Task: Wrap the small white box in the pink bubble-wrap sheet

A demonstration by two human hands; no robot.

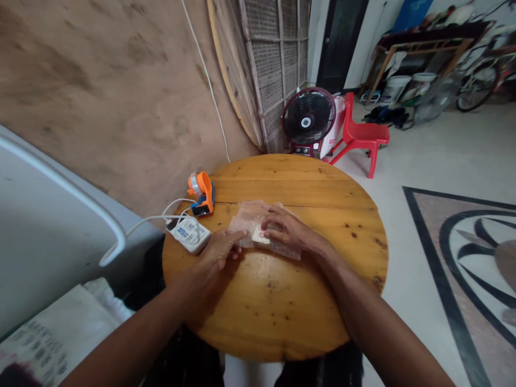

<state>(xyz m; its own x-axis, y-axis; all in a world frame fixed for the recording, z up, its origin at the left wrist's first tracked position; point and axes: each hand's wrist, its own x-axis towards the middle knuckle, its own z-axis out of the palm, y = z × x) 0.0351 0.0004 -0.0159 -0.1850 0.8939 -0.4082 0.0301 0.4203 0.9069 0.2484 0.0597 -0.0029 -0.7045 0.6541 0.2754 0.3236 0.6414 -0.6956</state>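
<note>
A crumpled translucent sheet of plastic wrap (242,215) lies spread on the round wooden table (274,301). On its middle rests a small pale block-like thing (261,234) with some reddish marking; its kind is too blurred to tell. My left hand (220,250) grips the sheet's left edge, thumb on top and fingers curled at the near side. Over the block, my right hand (285,228) has its fingers bent and apart, the tips at or just above its right side. Whether they touch it is unclear.
A white power strip (188,234) with cables sits left of my left hand. Behind it stands an orange tape dispenser (205,191). Past the table are a fan (308,121) and a red chair (365,134). A white curved tube (80,177) crosses the left side.
</note>
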